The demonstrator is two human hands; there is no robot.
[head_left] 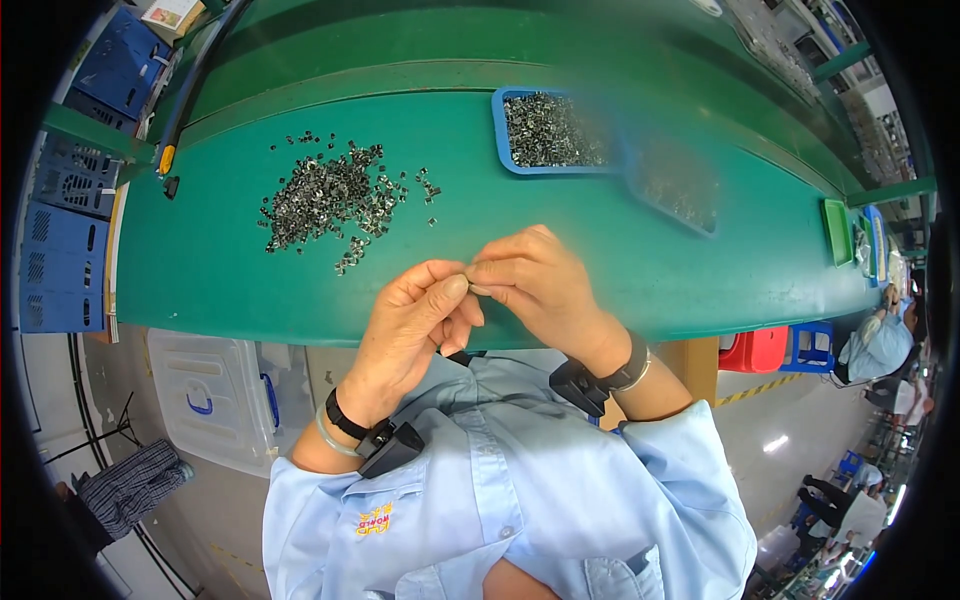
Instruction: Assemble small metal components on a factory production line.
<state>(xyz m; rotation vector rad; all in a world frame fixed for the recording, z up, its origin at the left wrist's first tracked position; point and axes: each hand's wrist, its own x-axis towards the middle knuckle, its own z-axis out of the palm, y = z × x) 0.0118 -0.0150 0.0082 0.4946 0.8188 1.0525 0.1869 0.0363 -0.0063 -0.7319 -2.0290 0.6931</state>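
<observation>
My left hand (425,305) and my right hand (535,280) meet fingertip to fingertip over the near edge of the green table (250,300). Both are closed in a pinch. Whatever sits between the fingertips is too small and too covered to make out. Beyond my left hand lies a loose pile of small black and silvery parts (325,200), with several stray pieces at its right side. Farther off, a blue tray (502,140) holds many similar small parts. A blurred patch covers its right end and a second tray (680,190) of such parts beside it.
Blue crates (62,265) stack up at the left. A clear lidded plastic box (205,400) stands below the table's left end. A green tray (837,232) lies at the far right, with a red stool (755,350) below. Other people sit or stand farther away on the right.
</observation>
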